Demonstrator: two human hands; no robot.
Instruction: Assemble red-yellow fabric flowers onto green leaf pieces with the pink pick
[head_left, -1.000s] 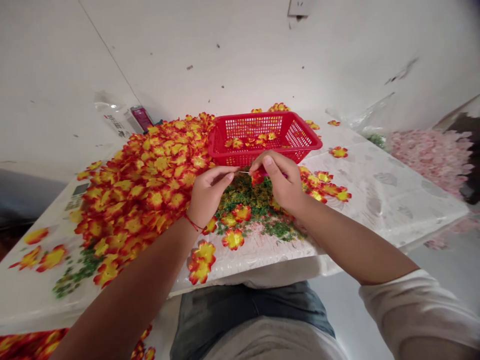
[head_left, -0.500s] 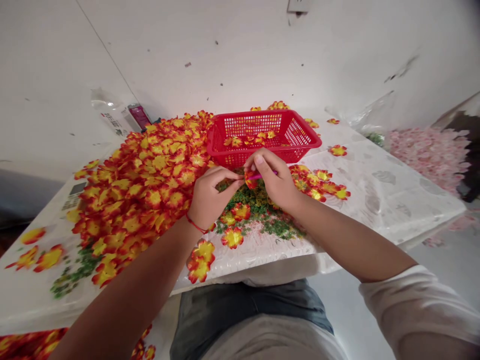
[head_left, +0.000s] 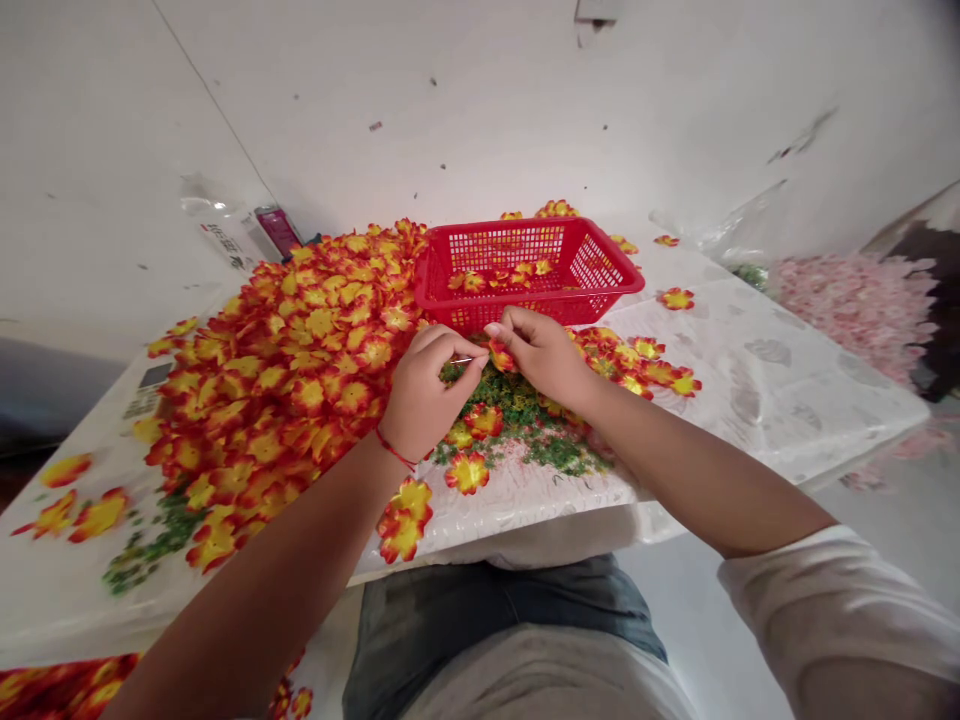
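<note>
My left hand, with a red cord on the wrist, is closed in a pinch on a thin needle-like rod. Beside its fingertips, my right hand grips a red-and-yellow fabric flower between thumb and fingers. The rod's tip points toward the flower; whether it passes through the petals is hidden by the fingers. Below both hands lie small green sprigs and a few loose flowers. A large pile of the same flowers spreads left of my left hand.
A red plastic basket with several flowers inside stands just beyond my hands. More flowers lie to the right on the white tablecloth. A calculator sits at the left, and pink blossoms are beyond the table's right edge.
My right hand has turned and its fingers have shifted on the flower; the pink stick seen by it before is out of sight. The thin rod now shows in my left hand.
</note>
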